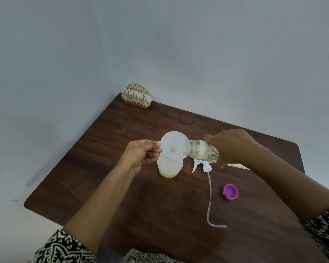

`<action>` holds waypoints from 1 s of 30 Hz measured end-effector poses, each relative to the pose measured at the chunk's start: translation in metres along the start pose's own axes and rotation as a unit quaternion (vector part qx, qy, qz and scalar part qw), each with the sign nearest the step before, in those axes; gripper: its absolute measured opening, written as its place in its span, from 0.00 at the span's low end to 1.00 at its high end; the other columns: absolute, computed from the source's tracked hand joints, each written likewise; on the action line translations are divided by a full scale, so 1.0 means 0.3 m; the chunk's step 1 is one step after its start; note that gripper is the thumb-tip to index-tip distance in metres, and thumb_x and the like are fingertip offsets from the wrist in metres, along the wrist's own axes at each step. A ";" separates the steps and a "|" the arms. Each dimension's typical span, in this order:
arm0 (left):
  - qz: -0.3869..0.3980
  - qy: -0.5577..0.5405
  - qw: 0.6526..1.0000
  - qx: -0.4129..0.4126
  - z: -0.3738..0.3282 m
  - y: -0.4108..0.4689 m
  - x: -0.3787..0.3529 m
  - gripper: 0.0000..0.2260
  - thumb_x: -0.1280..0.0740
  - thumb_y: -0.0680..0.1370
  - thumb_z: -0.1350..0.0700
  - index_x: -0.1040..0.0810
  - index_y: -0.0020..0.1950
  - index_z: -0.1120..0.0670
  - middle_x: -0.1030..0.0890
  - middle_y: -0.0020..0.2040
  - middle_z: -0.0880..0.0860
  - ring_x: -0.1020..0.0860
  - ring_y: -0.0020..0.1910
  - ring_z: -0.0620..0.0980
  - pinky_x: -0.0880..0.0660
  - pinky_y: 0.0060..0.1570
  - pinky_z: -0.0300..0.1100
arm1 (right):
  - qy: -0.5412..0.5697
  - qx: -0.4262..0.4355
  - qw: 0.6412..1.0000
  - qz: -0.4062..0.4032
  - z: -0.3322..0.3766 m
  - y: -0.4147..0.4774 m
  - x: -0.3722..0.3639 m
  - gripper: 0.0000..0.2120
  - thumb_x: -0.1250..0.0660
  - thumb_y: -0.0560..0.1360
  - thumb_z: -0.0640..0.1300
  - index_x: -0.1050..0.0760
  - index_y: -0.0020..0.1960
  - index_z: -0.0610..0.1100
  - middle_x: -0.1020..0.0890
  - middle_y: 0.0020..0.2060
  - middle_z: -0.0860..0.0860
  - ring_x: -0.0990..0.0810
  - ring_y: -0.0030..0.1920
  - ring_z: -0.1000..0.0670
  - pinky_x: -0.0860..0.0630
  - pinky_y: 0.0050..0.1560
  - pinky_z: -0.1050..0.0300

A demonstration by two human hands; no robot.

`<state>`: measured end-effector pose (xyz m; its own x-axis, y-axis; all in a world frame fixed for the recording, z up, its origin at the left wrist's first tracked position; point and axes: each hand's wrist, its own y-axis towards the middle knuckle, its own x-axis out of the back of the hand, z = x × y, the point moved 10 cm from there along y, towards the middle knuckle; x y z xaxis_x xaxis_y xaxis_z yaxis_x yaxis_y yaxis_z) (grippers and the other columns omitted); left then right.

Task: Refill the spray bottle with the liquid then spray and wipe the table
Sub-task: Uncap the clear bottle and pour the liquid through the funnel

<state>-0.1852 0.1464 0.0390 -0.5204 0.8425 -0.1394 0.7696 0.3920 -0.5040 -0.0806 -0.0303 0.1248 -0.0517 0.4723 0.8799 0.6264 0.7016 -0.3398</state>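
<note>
**One scrap of print, on the bottle you are tilting**

Your right hand (234, 147) holds a clear bottle (199, 150) whose side carries pale lettering, upside down from where you look. Your fingers cover most of it, and the few letters showing are too blurred to read surely.

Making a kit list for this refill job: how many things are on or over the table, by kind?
Bottles: 2 (spray bottle, clear refill bottle)
Funnel: 1
Spray head with tube: 1
Purple cap: 1
Napkin holder: 1
Yellow cloth, mostly hidden: 1
Total: 7
</note>
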 end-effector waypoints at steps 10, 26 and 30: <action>-0.003 -0.001 1.000 0.001 -0.001 -0.004 0.000 0.02 0.30 0.74 0.62 0.19 0.43 0.60 0.18 0.29 0.51 0.22 0.25 0.41 0.21 0.31 0.35 | 0.002 0.006 1.000 0.001 0.004 0.001 -0.003 0.27 0.29 0.67 0.58 0.34 0.61 0.51 0.27 0.39 0.55 0.27 0.39 0.51 0.31 0.38 0.59; -0.004 0.001 1.000 0.002 -0.001 -0.006 0.001 0.02 0.30 0.75 0.61 0.18 0.43 0.59 0.17 0.30 0.51 0.22 0.26 0.41 0.21 0.30 0.35 | -0.004 0.008 1.000 0.005 0.000 0.014 -0.008 0.29 0.28 0.65 0.59 0.33 0.62 0.52 0.28 0.38 0.55 0.27 0.40 0.51 0.32 0.36 0.59; -0.003 -0.003 1.000 0.003 -0.001 -0.007 -0.003 0.02 0.30 0.75 0.62 0.19 0.43 0.59 0.18 0.29 0.51 0.22 0.25 0.41 0.21 0.30 0.35 | -0.005 0.014 1.000 0.004 0.000 0.017 -0.010 0.29 0.28 0.65 0.60 0.33 0.61 0.52 0.30 0.37 0.55 0.27 0.39 0.51 0.32 0.36 0.59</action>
<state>-0.1864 0.1450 0.0405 -0.5271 0.8379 -0.1416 0.7642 0.3946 -0.5102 -0.0773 -0.0282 0.1204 -0.0552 0.4838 0.8734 0.6051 0.7120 -0.3562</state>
